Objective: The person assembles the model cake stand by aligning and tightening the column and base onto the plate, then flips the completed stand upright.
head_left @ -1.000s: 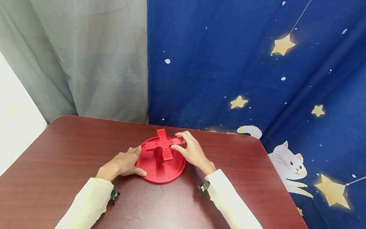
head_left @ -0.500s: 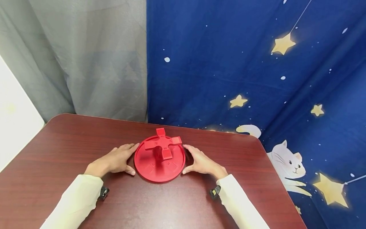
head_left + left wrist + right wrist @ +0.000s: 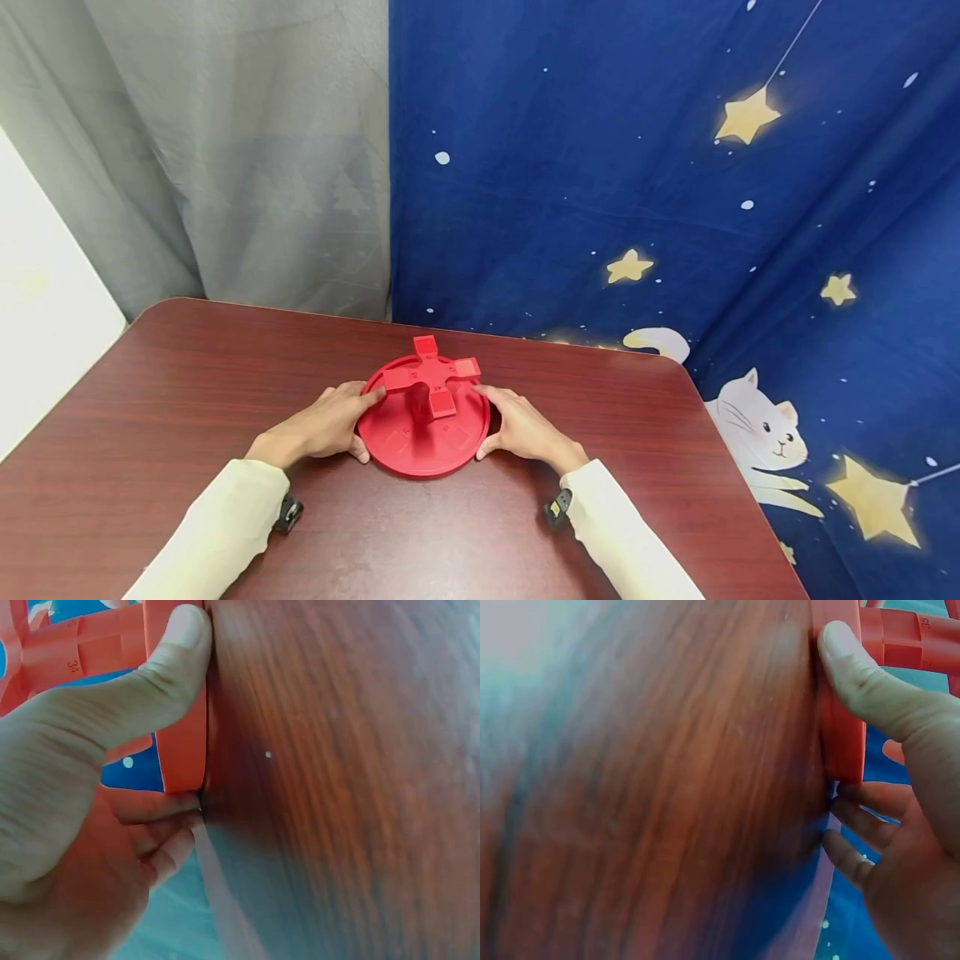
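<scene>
A red plastic stand has a round, rimmed base on the table, a short post and a four-armed cross top. My left hand holds the base rim from the left, thumb at the near side and index finger reaching over the edge. From the right, my right hand grips the same rim likewise. Both wrist views show a thumb pressed along the rim's side and other fingers around its far part. A small number is marked on the post in each wrist view.
The dark red-brown wooden table has a rounded far edge. Behind it hang a grey curtain and a blue curtain printed with stars and a white cat. A small black device sits at each wrist.
My right hand has left the cross top's right arm and come down to the base's right rim. My left hand drew back slightly, then closed in on the left rim.
</scene>
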A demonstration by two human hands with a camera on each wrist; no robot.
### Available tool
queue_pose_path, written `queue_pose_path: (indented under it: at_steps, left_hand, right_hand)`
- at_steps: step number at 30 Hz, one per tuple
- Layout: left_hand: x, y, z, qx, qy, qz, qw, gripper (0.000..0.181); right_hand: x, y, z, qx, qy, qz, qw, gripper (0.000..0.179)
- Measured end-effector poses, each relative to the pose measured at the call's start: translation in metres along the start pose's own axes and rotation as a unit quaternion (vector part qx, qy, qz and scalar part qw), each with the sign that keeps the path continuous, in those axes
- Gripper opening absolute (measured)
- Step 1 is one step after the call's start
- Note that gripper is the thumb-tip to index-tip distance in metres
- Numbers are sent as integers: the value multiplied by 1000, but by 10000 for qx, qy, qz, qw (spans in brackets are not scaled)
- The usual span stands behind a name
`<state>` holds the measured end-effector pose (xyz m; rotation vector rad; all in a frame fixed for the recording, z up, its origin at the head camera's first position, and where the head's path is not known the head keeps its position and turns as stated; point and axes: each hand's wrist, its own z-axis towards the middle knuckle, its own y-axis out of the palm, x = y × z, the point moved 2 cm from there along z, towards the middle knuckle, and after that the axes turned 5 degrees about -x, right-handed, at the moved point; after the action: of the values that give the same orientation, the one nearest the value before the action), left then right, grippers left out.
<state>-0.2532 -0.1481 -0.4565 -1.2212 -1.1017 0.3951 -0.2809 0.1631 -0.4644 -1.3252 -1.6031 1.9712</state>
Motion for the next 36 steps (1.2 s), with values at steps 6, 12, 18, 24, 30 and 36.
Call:
queue_pose_path:
  at_steps: [6, 12, 18, 24, 30, 36]
  left_hand:
    - [-1, -5, 0, -276, -121, -430, 9986, 98]
    - [1, -10, -6, -338, 106, -654, 9972, 100]
    - [7, -5, -7, 128, 352, -252, 9990, 100]
    - [10, -2, -6, 554, 261, 166, 9980, 78]
    - [11, -7, -6, 407, 74, -143, 9990, 69]
    - [12, -13, -7, 333, -6, -225, 9992, 68]
  right_hand:
    - [-1, -7, -3, 91, 41, 509, 9987, 97]
    - [-2, -14, -2, -141, 6, 1506, 9885, 88]
    - [-1, -17, -6, -254, -47, 2384, 9708, 80]
    - [-3, -23, -12, -596, -21, 2601, 9637, 73]
    - [-4, -23, -21, -572, -162, 1990, 9782, 78]
    - [-5, -15, -24, 221, -437, 797, 9956, 70]
